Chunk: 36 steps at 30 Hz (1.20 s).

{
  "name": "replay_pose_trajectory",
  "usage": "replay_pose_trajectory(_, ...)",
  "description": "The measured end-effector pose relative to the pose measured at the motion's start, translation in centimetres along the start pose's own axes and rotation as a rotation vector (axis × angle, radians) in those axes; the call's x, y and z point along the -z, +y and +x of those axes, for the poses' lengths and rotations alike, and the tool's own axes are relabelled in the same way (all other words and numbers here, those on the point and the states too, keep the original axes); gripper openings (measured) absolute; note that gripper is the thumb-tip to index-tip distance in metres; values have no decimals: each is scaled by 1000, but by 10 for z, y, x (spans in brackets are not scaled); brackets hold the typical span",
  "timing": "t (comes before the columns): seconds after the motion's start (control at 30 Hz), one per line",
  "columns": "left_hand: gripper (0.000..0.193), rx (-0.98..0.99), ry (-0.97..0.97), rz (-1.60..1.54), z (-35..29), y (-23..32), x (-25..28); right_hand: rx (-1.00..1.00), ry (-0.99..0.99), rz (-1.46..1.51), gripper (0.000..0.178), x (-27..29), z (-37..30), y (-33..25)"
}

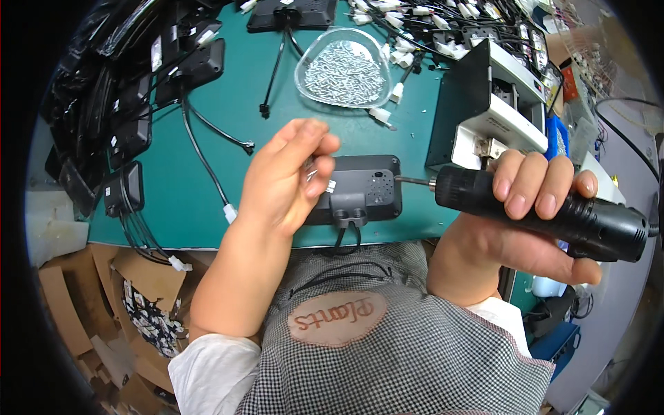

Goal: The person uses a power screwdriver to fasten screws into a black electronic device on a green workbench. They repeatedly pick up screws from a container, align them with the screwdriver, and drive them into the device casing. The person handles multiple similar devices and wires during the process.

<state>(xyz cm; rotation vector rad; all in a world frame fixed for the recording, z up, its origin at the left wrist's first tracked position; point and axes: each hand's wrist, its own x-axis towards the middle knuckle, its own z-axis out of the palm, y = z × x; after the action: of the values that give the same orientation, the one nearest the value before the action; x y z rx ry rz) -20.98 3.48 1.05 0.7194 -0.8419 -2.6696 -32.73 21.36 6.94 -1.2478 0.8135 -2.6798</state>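
Note:
My right hand [536, 207] is wrapped round a black electric screwdriver [463, 190], held nearly level with its thin bit pointing left. The bit's tip hovers over or beside the right end of a black plastic display unit [373, 190], which lies back side up with a cable bracket and black leads toward me. Whether the tip touches it I cannot tell. My left hand [287, 169] is curled above the unit's left part and hides it; small shiny screws [311, 169] show between its fingers. Beyond stands a clear plastic bowl [301, 76] full of small silver screws.
The green mat [242, 180] carries more black units with cables [200, 69] on the left. Cables with white connectors [408, 52] are heaped at the back right. A black-and-white boxy machine [460, 104] stands to the right. Below left are cardboard boxes [62, 304].

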Motion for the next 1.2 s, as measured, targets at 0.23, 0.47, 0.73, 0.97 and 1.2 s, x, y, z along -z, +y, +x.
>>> replay_pose_trajectory(0.23, 22, -45, -36, 17, -19, 1, 25, -28, 65, 14, 79, 36, -10, -48)
replay_pose_trajectory(0.47, 21, -35, -88, 65, -18, 1, 23, -49, 159, 31, 79, 78, -16, -97)
replay_pose_trajectory(0.73, 24, -55, 18, 39, -28, -2, 17, 67, 233, -255, 63, 83, -4, -93)
replay_pose_trajectory(0.97, 26, -48, -107, -2, -35, -2, 24, -424, 390, -1098, 43, 139, 69, -68)
replay_pose_trajectory(1.2, 26, -97, -15, 104, -46, -3, 25, -658, 136, -1321, 35, 156, 108, -36)
